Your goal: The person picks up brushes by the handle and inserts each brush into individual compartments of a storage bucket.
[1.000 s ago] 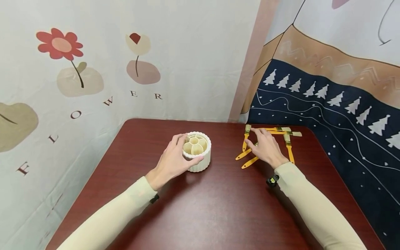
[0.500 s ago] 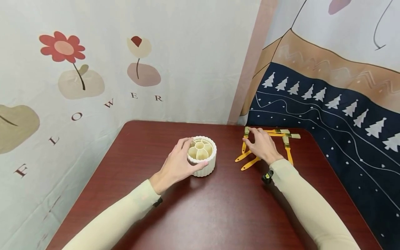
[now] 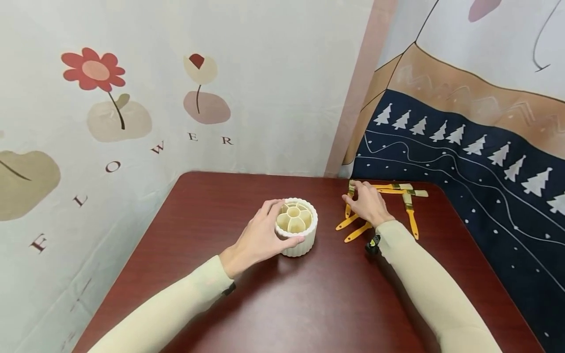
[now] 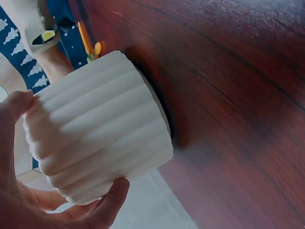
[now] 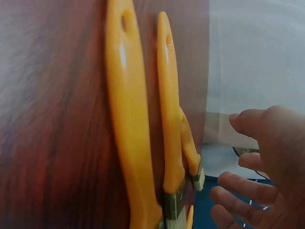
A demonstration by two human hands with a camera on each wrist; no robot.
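My left hand (image 3: 256,238) holds a white fluted round organizer (image 3: 309,240) from its left side, thumb at the front and fingers at the far rim. Petal-shaped compartments surround a central tube inside it. In the left wrist view, the organizer's ribbed wall (image 4: 100,124) stands between thumb and fingers. Over at the right, my right hand (image 3: 370,203) hovers above several yellow-handled paintbrushes, fingers spread and holding nothing. Its fingertips overlap the bristles of the leftmost paintbrush (image 3: 348,212) in the head view. Two paintbrush handles (image 5: 128,109) lie close by in the right wrist view.
Two paintbrushes (image 3: 399,191) lie sideways near the table's back edge, and another paintbrush (image 3: 411,218) lies at the right. The dark red table (image 3: 291,309) meets a flower-printed curtain (image 3: 273,98) behind and a navy tree-printed one (image 3: 468,166) at right.
My left hand has moved the organizer a little to the right, toward the paintbrushes. My right hand has shifted slightly left over them. The head view has tilted slightly.
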